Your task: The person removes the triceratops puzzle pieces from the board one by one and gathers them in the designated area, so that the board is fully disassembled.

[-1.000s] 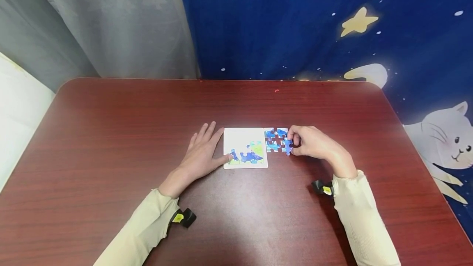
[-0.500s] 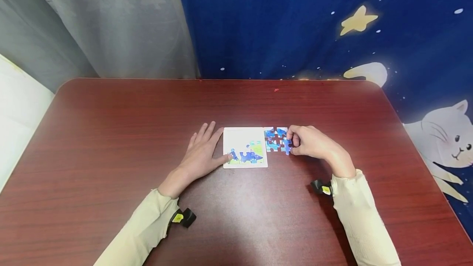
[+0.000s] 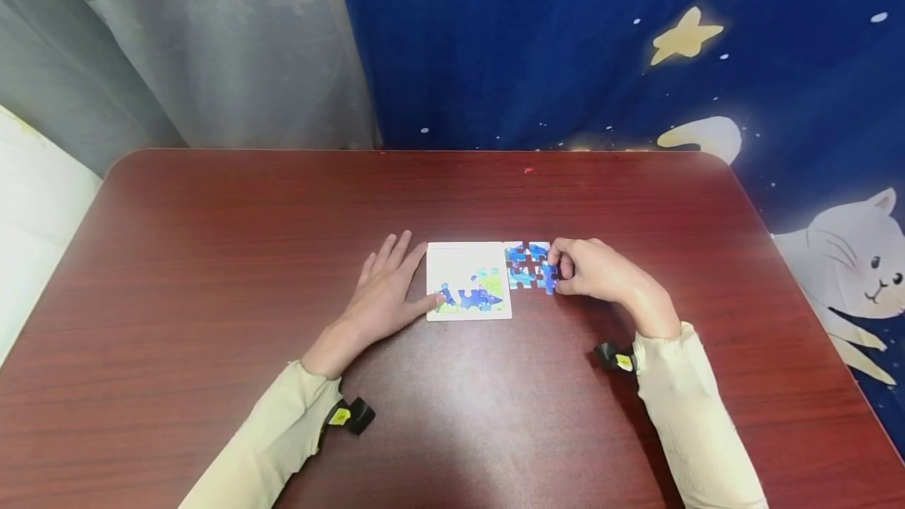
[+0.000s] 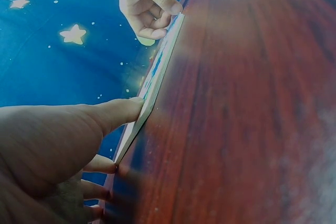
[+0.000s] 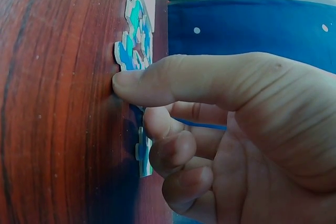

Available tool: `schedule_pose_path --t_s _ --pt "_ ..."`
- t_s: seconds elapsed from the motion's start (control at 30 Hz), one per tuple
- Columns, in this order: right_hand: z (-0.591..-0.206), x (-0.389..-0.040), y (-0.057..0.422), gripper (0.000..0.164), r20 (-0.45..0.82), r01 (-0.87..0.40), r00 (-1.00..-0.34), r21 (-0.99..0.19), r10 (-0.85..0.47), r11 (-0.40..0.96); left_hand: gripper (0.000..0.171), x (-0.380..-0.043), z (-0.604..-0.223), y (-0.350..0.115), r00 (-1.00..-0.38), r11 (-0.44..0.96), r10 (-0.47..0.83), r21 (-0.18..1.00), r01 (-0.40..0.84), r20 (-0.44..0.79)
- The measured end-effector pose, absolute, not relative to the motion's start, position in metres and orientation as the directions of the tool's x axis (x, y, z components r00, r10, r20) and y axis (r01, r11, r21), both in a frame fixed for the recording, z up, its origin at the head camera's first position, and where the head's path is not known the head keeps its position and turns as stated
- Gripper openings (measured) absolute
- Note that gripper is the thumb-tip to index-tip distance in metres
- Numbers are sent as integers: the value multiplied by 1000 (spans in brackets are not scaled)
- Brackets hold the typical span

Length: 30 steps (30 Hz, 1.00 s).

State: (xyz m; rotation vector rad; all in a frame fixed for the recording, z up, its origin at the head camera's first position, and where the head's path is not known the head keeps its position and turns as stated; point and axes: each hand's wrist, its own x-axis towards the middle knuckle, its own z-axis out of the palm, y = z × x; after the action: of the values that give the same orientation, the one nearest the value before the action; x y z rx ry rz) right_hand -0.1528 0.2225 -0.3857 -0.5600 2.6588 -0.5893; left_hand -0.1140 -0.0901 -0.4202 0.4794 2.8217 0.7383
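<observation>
With our left hand (image 3: 380, 297) spread, thumb on the board (image 3: 456, 261), our right hand (image 3: 599, 272), fingers bent, pinches the puzzle piece (image 3: 547, 279) right of the board, which we judge light, stiff and best held by its edges

A puzzle board (image 3: 463, 259) is carried by a reddish-brown, wood-grained table (image 3: 452, 399). Blue puzzle pieces (image 3: 522, 279) are laid beside the board's right edge. A red speck (image 3: 528, 170) is seen near the table's far edge.
</observation>
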Motion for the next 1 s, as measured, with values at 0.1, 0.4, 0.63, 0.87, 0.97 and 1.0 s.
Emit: schedule_pose_path --t_s 0.1,0.4,0.63,0.87,0.97,1.0 --pt "-386 -153 222 29 -255 -301 -856 -463 -451 834 82 -114 -421 -90 -931 824 353 502 263 -91" --pt "-386 -154 222 30 -245 -308 -857 -461 -453 832 83 -114 -421 -90 -930 826 354 498 264 -93" --pt "-385 -153 223 29 -248 -301 -861 -456 -444 838 83 -115 -420 -89 -930 823 356 501 267 -89" --pt "-382 -153 223 32 -230 -307 -870 -439 -436 844 83 -115 -421 -89 -930 824 357 500 268 -90" --pt "-380 -152 222 32 -224 -311 -870 -442 -439 842 83 -115 -421 -90 -930 822 356 503 265 -92" --pt "-380 -152 222 31 -220 -313 -871 -443 -440 840 83 -114 -420 -90 -930 821 357 505 266 -92"
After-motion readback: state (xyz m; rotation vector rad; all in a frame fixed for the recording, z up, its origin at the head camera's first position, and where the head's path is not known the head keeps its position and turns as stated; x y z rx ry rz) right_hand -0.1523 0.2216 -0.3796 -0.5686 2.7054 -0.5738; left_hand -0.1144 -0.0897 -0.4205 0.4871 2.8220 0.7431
